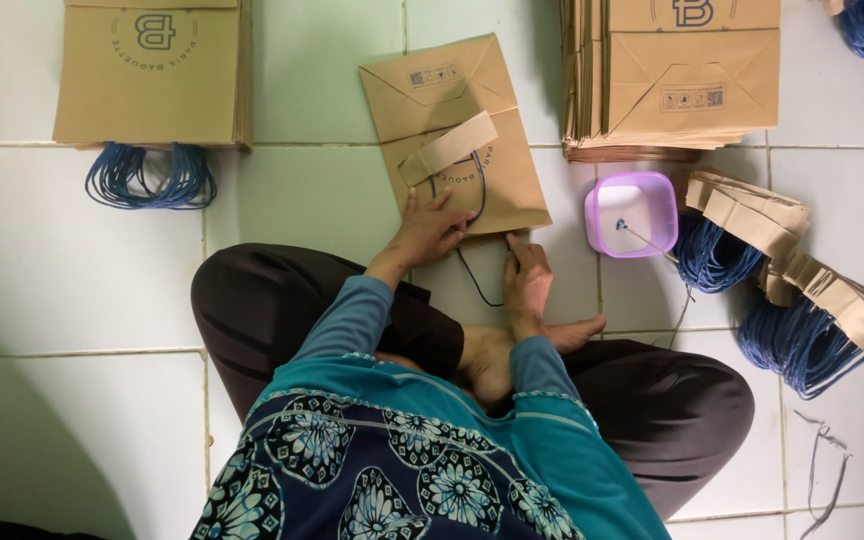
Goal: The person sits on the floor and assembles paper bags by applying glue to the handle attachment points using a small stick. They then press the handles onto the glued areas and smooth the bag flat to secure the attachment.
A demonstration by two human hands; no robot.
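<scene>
A flat brown paper bag (457, 130) lies on the tiled floor in front of my crossed legs. A brown paper strip (449, 148) lies across it over a loop of blue cord handle (476, 188). My left hand (428, 228) presses flat on the bag's near end, fingers spread beside the cord. My right hand (529, 275) rests at the bag's near right corner, fingers together, touching its edge. A length of dark cord (476, 282) trails from the bag toward me between my hands.
Stacks of brown bags sit at the far left (152, 75) and far right (687, 75), blue cord loops (150, 178) beneath the left one. A small purple tub (632, 213) stands right of the bag. Paper strips with blue cords (802, 290) pile at the right.
</scene>
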